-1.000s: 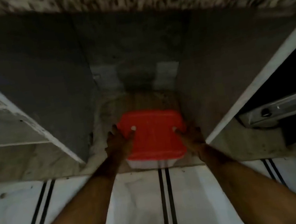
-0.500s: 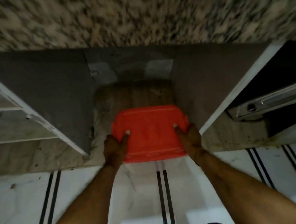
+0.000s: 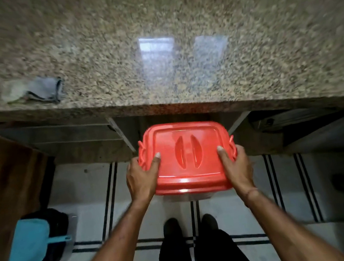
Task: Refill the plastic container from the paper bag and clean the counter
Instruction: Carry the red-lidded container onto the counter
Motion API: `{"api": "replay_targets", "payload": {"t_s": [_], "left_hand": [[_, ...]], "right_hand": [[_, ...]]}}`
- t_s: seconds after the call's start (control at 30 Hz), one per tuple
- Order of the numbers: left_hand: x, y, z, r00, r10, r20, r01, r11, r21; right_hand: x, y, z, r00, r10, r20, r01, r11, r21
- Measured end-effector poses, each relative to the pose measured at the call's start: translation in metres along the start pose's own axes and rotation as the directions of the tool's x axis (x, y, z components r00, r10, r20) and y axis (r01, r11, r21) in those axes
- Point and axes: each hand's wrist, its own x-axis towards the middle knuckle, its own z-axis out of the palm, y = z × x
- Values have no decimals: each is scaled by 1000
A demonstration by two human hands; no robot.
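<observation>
A plastic container with a red lid (image 3: 187,157) is held in the air just below the front edge of the speckled granite counter (image 3: 178,61). My left hand (image 3: 142,176) grips its left side with the thumb on the lid. On the right side my right hand (image 3: 237,164) grips it the same way. The clear body under the lid is mostly hidden. A grey cloth (image 3: 44,90) lies crumpled near the counter's front left edge. No paper bag is in view.
Open cabinet shelves (image 3: 77,134) sit under the counter. A blue dustpan (image 3: 30,242) leans over a dark object on the tiled floor at the left. A brown wooden panel (image 3: 0,191) stands at the far left. My feet (image 3: 190,226) are below the container.
Both hands have lifted the container out of the cabinet compartment up to counter-edge height. The view has risen, so the countertop, the cloth and the dustpan now show.
</observation>
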Motion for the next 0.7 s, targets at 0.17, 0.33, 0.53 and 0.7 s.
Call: {"api": "replay_targets", "payload": {"t_s": [0.17, 0.33, 0.53, 0.7], "left_hand": [[-38, 74, -83, 989, 130, -74, -131, 991, -15], [-45, 144, -147, 955, 268, -123, -283, 950, -128], [-11, 230, -160, 914, 365, -176, -392, 906, -159], [38, 284, -133, 917, 368, -155, -390, 909, -149]], "right_hand": [[-51, -85, -59, 990, -114, -78, 112, 993, -27], [-72, -165, -94, 957, -257, -132, 262, 965, 26], [-35, -239, -105, 905, -352, -237, 374, 926, 54], [27, -282, -110, 890, -367, -272, 391, 919, 39]]}}
